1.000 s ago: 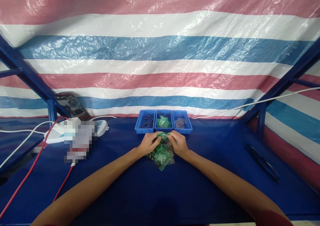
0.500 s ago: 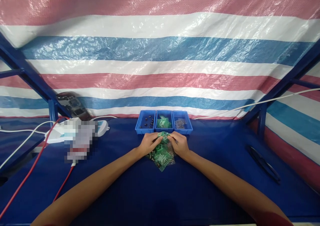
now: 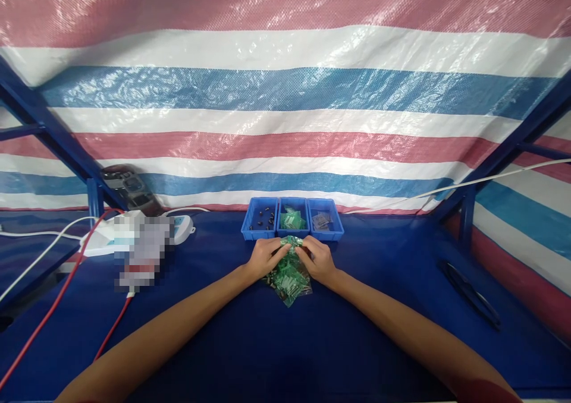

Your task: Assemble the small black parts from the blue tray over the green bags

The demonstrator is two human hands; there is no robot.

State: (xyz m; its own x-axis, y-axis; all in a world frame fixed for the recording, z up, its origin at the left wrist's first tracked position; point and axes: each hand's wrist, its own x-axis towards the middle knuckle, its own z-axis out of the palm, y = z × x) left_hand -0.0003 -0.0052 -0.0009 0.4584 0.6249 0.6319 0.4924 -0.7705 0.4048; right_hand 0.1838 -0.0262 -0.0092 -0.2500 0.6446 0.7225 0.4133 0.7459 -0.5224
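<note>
We count one green packet (image 3: pixel 292 241), pinched at its edges by our left hand (image 3: pixel 263 259) and right hand (image 3: pixel 319 260). Just below: one heap of green and clear packets (image 3: pixel 289 281), on a blue table (image 3: pixel 383 355). Beyond our hands, side by side, three blue plastic bins (image 3: pixel 259 235): left, small dark parts (image 3: pixel 270 219); middle, green packets; right, clear packets (image 3: pixel 320 219). Backing: one red, white and blue striped tarpaulin (image 3: pixel 285 88).
</note>
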